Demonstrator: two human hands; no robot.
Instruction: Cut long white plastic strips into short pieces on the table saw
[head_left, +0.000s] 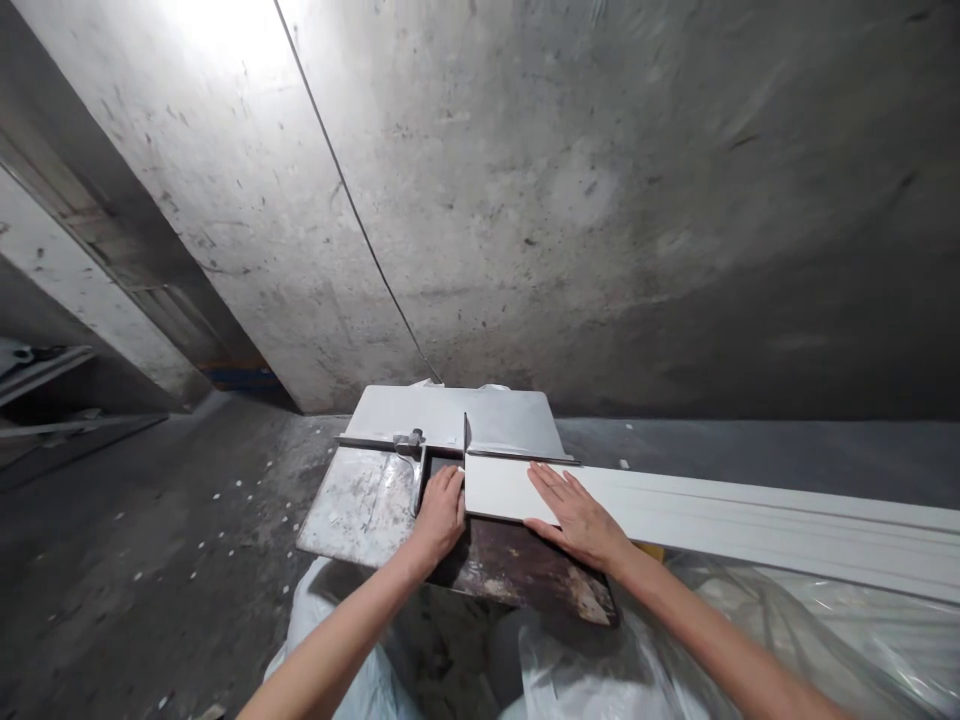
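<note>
Left hand [442, 512]: curled, hold unclear
Right hand [576, 515]: flat on long white board [750, 530]
Apparently unworked: stretch beyond it

Lays the right hand [583, 522], with fingers [551, 486] spread, flat on a long white board [720, 505] reaching well past a worn counter [360, 500]. Curls the left hand [441, 512] beside the board's end, over a dark opening [447, 463], close to a thin dark strip [466, 434] and a metal fitting [409, 443]. Works facing a stained concrete wall [600, 220] crossed by a slanting dark line [337, 174], with clear plastic [795, 620] below the board and white scraps [217, 496] on the grey floor [82, 590].
</note>
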